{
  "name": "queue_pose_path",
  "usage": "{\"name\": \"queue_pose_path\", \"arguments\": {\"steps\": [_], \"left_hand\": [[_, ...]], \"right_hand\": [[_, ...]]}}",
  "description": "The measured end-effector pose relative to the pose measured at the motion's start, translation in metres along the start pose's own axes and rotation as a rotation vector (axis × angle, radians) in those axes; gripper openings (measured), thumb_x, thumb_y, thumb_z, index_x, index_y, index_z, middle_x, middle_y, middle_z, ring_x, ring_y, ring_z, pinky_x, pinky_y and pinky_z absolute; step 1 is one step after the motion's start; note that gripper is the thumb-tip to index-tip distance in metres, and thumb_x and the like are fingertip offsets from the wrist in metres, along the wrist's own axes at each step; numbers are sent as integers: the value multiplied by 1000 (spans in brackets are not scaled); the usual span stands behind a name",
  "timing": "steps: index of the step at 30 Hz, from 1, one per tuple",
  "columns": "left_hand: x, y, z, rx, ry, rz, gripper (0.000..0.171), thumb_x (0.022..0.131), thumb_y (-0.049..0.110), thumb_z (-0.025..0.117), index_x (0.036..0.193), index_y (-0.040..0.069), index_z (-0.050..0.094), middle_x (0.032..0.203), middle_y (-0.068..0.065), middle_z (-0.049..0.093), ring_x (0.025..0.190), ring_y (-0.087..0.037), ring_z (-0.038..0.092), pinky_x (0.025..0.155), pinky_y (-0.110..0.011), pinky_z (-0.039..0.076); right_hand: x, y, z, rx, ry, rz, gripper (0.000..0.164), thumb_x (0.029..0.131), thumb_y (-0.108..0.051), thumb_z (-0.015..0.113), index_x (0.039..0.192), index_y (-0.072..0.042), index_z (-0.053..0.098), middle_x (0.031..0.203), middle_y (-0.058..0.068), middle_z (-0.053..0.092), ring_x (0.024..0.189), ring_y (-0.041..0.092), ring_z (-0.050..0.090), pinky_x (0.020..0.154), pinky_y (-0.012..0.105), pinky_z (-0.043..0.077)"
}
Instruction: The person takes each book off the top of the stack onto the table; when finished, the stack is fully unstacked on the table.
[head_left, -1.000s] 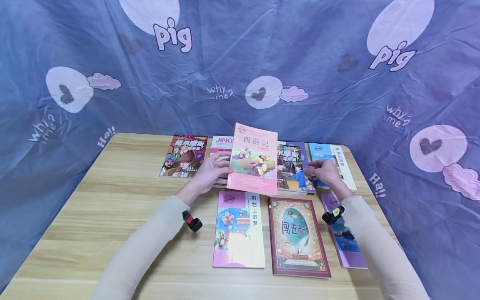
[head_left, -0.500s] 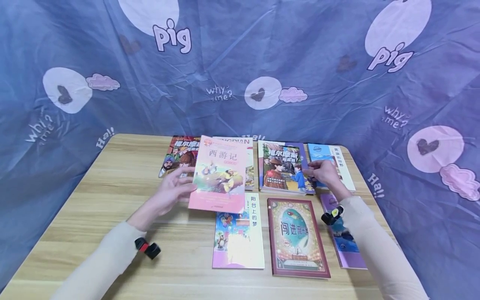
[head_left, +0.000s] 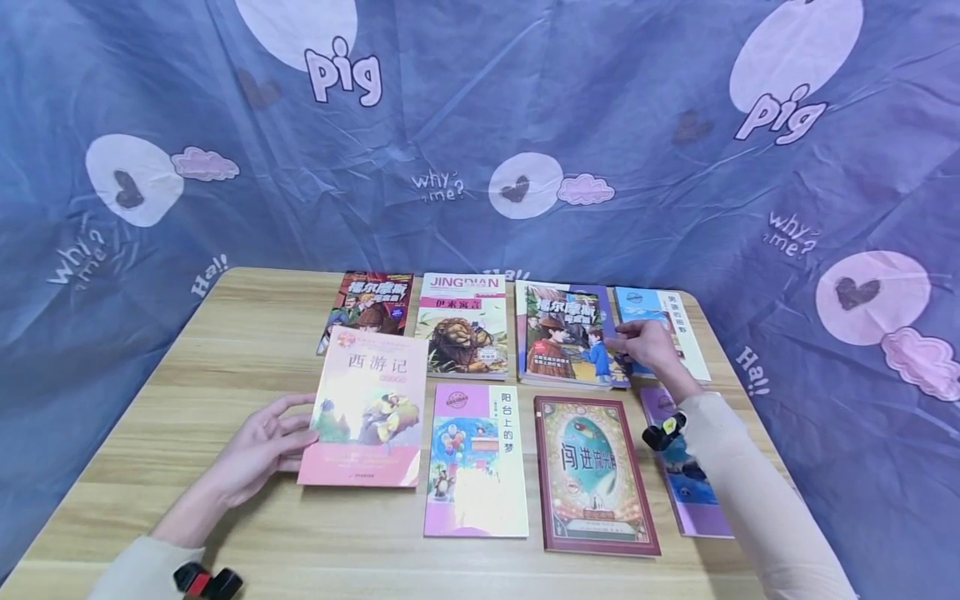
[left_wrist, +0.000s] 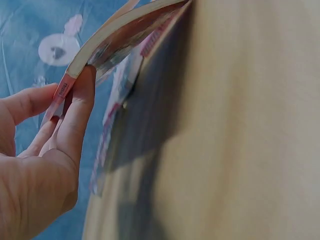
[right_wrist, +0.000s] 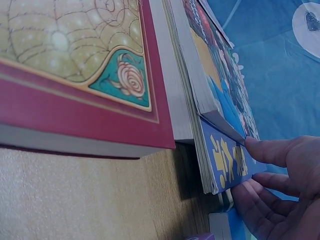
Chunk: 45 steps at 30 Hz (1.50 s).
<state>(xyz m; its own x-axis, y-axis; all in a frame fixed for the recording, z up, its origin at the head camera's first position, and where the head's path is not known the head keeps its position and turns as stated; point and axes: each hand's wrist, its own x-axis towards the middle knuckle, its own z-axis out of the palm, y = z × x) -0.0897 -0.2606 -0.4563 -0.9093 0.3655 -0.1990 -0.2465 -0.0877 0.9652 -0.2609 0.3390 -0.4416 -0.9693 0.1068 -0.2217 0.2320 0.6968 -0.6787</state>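
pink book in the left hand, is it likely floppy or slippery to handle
Probably somewhat floppy: the pink book looks bowed in the left wrist view. Perhaps slippery too, as it shows glare in the head view.

A big blue cloth (head_left: 637, 75) hangs behind the worktop (head_left: 225, 342) and down past its left and right sides. It is full of creases. High above the worktop, the cloth says "pig" (head_left: 343, 77) twice. White spots (head_left: 133, 182) with dark hearts and pink clouds (head_left: 585, 189) show behind and beside the worktop. The worktop is light brown, with wavy wood lines and round back corners, and is brightly lit.
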Motion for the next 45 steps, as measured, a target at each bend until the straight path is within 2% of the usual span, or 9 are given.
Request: {"name": "queue_pose_path", "arguments": {"steps": [5, 9, 19, 24, 30, 32, 39, 42, 45], "left_hand": [[-20, -13, -12, -18, -47, -14, 45, 106, -2, 54, 138, 30, 49, 122, 7, 76, 103, -17, 77, 83, -40, 71], [-28, -20, -17, -35, -84, -30, 46, 107, -2, 51, 139, 31, 51, 123, 7, 75, 104, -17, 77, 84, -40, 71], [-29, -34, -11, -69, -119, -79, 42, 107, 0, 52, 138, 29, 50, 123, 6, 75, 104, -19, 78, 86, -41, 71], [-26, -36, -9, -50, -107, -88, 42, 107, 1, 54, 143, 20, 47, 121, 4, 75, 103, -20, 78, 85, -42, 71], [-22, -31, -4, 70, -37, -138, 64, 104, 4, 61, 154, -13, 26, 111, 3, 73, 97, -17, 78, 84, -43, 71], [-20, -27, -3, 142, -13, -159, 72, 102, 5, 65, 154, -19, 22, 106, 2, 71, 90, -16, 77, 81, -42, 71], [-14, -6, -3, 393, 64, -230, 67, 100, 15, 70, 151, -16, 38, 98, -5, 68, 70, -11, 67, 63, -35, 70], [-3, 4, 1, 426, 101, -217, 63, 100, 17, 71, 151, -11, 44, 102, -13, 70, 71, -13, 68, 65, -35, 70], [16, 13, 12, 410, 104, -171, 61, 101, 15, 69, 152, -10, 43, 110, -20, 71, 76, -16, 70, 69, -34, 71]], "right_hand": [[0, 0, -1, -2, 6, 5, 60, 97, -27, 78, 141, 9, 59, 130, 30, 67, 78, 12, 70, 73, 28, 67], [0, 1, -1, -4, 10, 2, 59, 97, -26, 78, 140, 9, 60, 127, 28, 68, 76, 10, 68, 71, 25, 66], [0, 1, 0, -7, 6, 8, 58, 97, -27, 78, 140, 8, 60, 127, 27, 68, 80, 14, 70, 72, 28, 66], [0, 0, 0, -17, 2, -1, 61, 97, -27, 78, 141, 10, 59, 127, 28, 67, 82, 16, 70, 73, 29, 67], [0, 1, 0, -19, 3, -1, 59, 97, -27, 78, 140, 9, 60, 126, 28, 68, 82, 15, 69, 71, 26, 65], [1, 1, 0, -20, 5, -2, 59, 97, -27, 78, 140, 9, 60, 125, 27, 68, 81, 13, 68, 70, 24, 64], [2, 2, 1, -12, 3, -16, 59, 96, -27, 79, 140, 9, 60, 126, 28, 68, 76, 9, 68, 68, 22, 63], [2, 1, 1, -20, 1, -8, 60, 97, -28, 78, 141, 9, 60, 128, 29, 67, 79, 12, 69, 71, 26, 65], [1, 1, 0, -27, 0, -6, 62, 97, -29, 78, 141, 9, 59, 129, 29, 66, 81, 13, 70, 74, 29, 67]]}}
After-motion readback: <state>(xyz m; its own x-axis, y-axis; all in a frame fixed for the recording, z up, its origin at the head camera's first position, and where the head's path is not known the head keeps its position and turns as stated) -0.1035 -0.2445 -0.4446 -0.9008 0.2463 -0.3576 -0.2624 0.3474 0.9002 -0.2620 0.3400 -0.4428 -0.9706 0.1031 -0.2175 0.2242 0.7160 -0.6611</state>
